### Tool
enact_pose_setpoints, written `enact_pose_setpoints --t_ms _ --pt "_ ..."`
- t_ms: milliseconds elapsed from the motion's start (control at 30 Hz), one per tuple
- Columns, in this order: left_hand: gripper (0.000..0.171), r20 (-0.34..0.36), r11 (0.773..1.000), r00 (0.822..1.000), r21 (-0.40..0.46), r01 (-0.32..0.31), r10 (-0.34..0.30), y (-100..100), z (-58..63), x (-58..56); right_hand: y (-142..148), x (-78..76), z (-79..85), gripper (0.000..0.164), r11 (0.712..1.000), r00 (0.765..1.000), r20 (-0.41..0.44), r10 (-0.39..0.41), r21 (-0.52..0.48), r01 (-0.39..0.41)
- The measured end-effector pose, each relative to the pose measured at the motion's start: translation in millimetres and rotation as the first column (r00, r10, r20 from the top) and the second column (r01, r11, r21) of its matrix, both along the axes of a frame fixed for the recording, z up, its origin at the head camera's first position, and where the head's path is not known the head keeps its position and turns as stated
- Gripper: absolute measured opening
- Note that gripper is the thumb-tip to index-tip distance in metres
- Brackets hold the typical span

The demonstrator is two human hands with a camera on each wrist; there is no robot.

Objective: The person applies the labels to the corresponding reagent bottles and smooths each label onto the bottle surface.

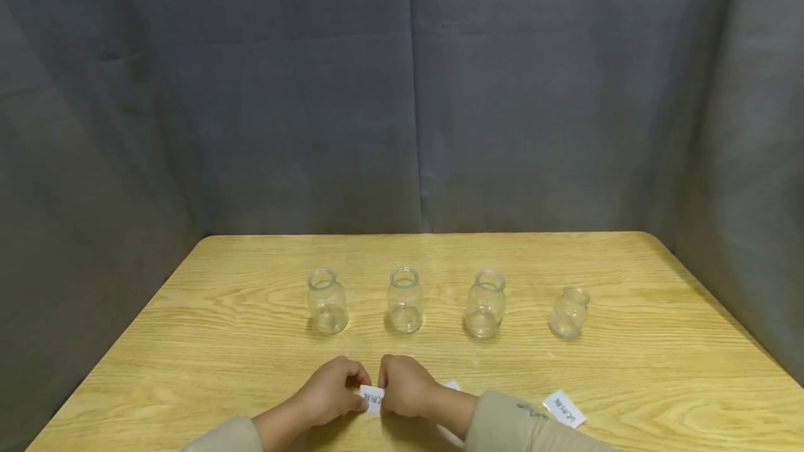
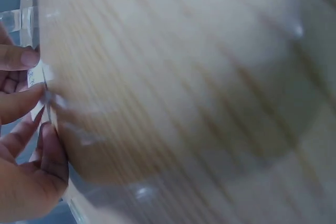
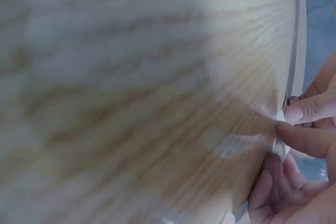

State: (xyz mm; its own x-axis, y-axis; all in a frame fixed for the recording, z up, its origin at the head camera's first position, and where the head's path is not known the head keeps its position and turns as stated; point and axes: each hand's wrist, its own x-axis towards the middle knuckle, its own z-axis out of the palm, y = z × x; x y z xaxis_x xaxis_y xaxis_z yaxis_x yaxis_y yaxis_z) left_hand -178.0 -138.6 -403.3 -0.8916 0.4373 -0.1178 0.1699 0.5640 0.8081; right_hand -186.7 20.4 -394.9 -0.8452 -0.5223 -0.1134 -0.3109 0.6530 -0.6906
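A small white paper label (image 1: 372, 400) with handwriting on it is held up between both hands, close over the near part of the table. My left hand (image 1: 333, 389) pinches its left end between thumb and fingers. At the other end, my right hand (image 1: 405, 386) grips the label, and its fingers cover that edge. Both wrist views show the fingertips close together at the label, which appears there as a narrow strip (image 2: 35, 77). Several clear glass jars stand open in a row just beyond the hands, the nearest being a left jar (image 1: 328, 305) and a middle jar (image 1: 405, 302).
Farther right along the row are another jar (image 1: 485, 305) and a smaller jar (image 1: 569, 314). A second written label (image 1: 564, 409) lies on the wooden table (image 1: 188, 340) at the right. Under the right forearm, white paper (image 1: 452, 386) is partly hidden. Grey curtains (image 1: 301, 124) surround the table's far sides.
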Motion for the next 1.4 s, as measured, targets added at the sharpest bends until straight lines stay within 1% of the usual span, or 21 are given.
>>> enact_pose_setpoints --t_ms 67,133,233,300,400,500,567,700,767,833,933,1067,1167,1267,1400 --pt "0.010 0.028 0.999 1.000 0.034 0.008 -0.009 -1 -0.9 -1.8 0 -0.6 0.3 0.031 1.000 1.000 0.004 0.000 -0.006 0.000" --pt "0.007 0.059 0.997 0.998 0.077 0.013 -0.017 -3 -1.7 -3.1 0 -1.3 0.5 0.031 1.000 1.000 0.024 0.016 -0.027 -0.015" --pt "0.004 0.091 0.993 0.996 0.122 0.003 -0.014 -7 -1.8 -4.2 2 -1.9 1.7 0.027 0.995 0.996 0.072 0.044 -0.094 -0.037" --pt "0.005 0.106 0.989 0.994 0.149 -0.014 -0.002 -9 -2.3 -4.4 4 -3.2 1.6 0.023 0.989 0.992 0.109 0.062 -0.140 -0.046" --pt "0.007 0.127 0.985 0.992 0.164 -0.048 0.027 -11 -2.3 -5.9 9 -6.1 2.0 0.019 0.974 0.981 0.171 0.089 -0.219 -0.051" --pt "0.010 0.155 0.979 0.986 0.182 -0.088 0.060 -10 0.5 -6.9 15 -9.2 3.0 0.016 0.959 0.973 0.203 0.109 -0.278 -0.050" --pt "0.011 0.169 0.975 0.983 0.192 -0.108 0.076 -9 3.6 -7.3 17 -10.5 3.6 0.015 0.948 0.968 0.223 0.112 -0.317 -0.036" --pt "0.015 0.183 0.964 0.978 0.228 -0.140 0.099 -6 9.1 -7.7 19 -11.9 2.2 0.014 0.922 0.963 0.256 0.083 -0.385 0.023" --pt "0.016 0.185 0.956 0.977 0.250 -0.151 0.106 -4 11.1 -8.5 19 -11.8 1.3 0.012 0.911 0.963 0.264 0.059 -0.409 0.056" --pt "0.017 0.186 0.949 0.976 0.271 -0.161 0.113 -2 12.9 -9.4 20 -12.0 1.3 0.011 0.900 0.965 0.258 0.048 -0.430 0.070" --pt "0.017 0.189 0.937 0.976 0.309 -0.164 0.108 2 15.7 -10.7 23 -12.8 3.0 0.010 0.885 0.969 0.243 0.044 -0.460 0.075" --pt "0.019 0.187 0.914 0.978 0.376 -0.153 0.087 5 17.7 -10.6 28 -14.3 6.8 0.011 0.860 0.967 0.251 0.050 -0.504 0.086" --pt "0.020 0.189 0.901 0.980 0.409 -0.142 0.069 7 19.0 -9.6 31 -14.5 9.6 0.013 0.845 0.965 0.259 0.049 -0.525 0.098" --pt "0.020 0.200 0.895 0.979 0.425 -0.133 0.051 8 20.4 -9.1 33 -14.0 11.7 0.015 0.831 0.965 0.260 0.043 -0.546 0.110" --pt "0.019 0.203 0.887 0.979 0.445 -0.122 0.032 11 20.6 -9.1 35 -13.1 15.2 0.015 0.801 0.963 0.270 0.012 -0.579 0.152"
